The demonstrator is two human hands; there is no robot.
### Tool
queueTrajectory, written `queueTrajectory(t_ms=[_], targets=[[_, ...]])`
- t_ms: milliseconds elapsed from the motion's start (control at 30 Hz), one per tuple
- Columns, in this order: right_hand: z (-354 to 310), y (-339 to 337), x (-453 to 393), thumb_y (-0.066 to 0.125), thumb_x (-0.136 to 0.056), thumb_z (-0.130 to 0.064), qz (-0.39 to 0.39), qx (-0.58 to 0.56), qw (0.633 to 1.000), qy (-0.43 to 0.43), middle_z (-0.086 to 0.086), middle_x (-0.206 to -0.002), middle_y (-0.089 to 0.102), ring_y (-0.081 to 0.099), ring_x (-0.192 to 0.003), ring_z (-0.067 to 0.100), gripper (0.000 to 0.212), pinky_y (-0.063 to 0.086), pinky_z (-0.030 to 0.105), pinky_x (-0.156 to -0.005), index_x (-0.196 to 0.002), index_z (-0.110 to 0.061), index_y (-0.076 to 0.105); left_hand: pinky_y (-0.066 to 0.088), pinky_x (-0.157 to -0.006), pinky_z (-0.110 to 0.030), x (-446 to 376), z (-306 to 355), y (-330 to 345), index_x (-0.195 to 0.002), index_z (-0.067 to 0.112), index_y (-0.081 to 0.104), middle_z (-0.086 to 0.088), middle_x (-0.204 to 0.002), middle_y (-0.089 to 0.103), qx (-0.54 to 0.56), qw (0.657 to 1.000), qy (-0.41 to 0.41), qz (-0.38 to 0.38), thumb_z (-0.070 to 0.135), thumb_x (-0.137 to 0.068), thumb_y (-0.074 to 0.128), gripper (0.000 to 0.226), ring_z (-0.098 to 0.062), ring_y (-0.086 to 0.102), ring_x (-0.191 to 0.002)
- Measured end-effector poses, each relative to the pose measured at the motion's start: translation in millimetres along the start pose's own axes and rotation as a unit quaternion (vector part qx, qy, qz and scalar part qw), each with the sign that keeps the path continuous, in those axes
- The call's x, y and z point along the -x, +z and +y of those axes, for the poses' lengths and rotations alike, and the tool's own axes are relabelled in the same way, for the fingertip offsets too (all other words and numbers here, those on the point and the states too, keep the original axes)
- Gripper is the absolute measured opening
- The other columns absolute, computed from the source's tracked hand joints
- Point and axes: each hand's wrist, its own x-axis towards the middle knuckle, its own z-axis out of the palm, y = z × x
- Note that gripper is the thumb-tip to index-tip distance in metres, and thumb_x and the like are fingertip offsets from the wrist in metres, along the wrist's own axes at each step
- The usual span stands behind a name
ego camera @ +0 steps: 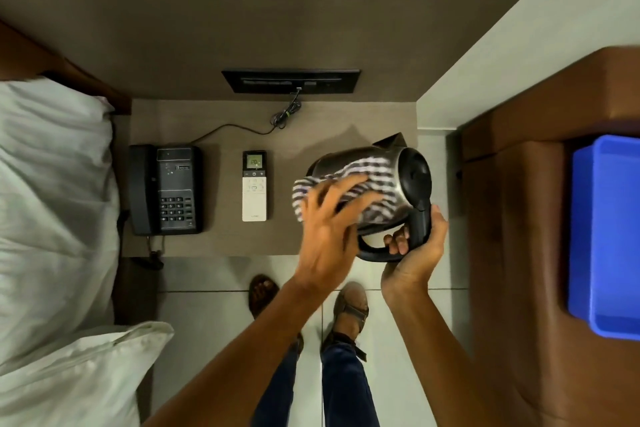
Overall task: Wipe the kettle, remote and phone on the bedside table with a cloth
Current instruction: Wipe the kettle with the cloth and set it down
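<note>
A steel kettle [398,163] with a black lid and handle is tipped on its side above the right end of the bedside table [214,243]. My right hand [415,250] grips its black handle. My left hand [329,218] presses a striped cloth [367,180] flat against the kettle's body, fingers spread over it. A white remote [254,194] with a lit display lies in the middle of the table. A black desk phone [164,189] sits at the table's left end, handset on its cradle.
A bed with white pillows [52,218] borders the table on the left. A brown padded seat [540,218] holding a blue plastic tub [606,236] stands at the right. A switch panel [291,80] with a cable is on the wall behind. My feet stand on the tiled floor.
</note>
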Motion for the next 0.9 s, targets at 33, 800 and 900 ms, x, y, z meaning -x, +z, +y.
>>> queueTrajectory(t_ms=[33,800,900], targets=[[1.4,-1.4,1.1,0.066,-0.090,-0.062,0.001,0.007,1.000,0.003,-0.007,-0.065,0.056,0.052,-0.055,0.007,0.035,0.046,0.024,-0.053,-0.091,-0.028,0.074,0.040,-0.110,-0.053,0.9,-11.8,-6.8,-0.131,0.029,0.063,-0.004,-0.143,0.059,0.000,0.999,-0.044,0.005,-0.009,-0.084,0.064,0.060,-0.034,0.049,-0.130],[7.3,-6.0,1.8,0.063,-0.088,-0.062,-0.024,0.023,0.999,0.020,-0.005,-0.064,0.054,0.050,-0.052,0.009,0.049,0.045,0.024,-0.051,-0.105,-0.018,0.073,0.050,-0.108,-0.052,14.1,-6.1,-23.6,-0.114,0.022,0.066,-0.006,-0.132,0.062,0.110,0.964,-0.234,0.060,-0.010,-0.088,0.049,0.044,-0.026,0.056,-0.127],[10.5,-8.4,-4.9,0.063,-0.090,-0.060,-0.033,0.026,0.999,0.019,-0.004,-0.063,0.054,0.049,-0.049,0.009,0.057,0.045,0.024,-0.049,-0.116,-0.011,0.071,0.057,-0.097,-0.058,-46.8,-17.2,-19.2,-0.113,0.011,0.066,-0.005,-0.121,0.064,0.196,0.910,-0.357,0.082,-0.015,-0.091,0.045,0.040,-0.028,0.061,-0.117]])
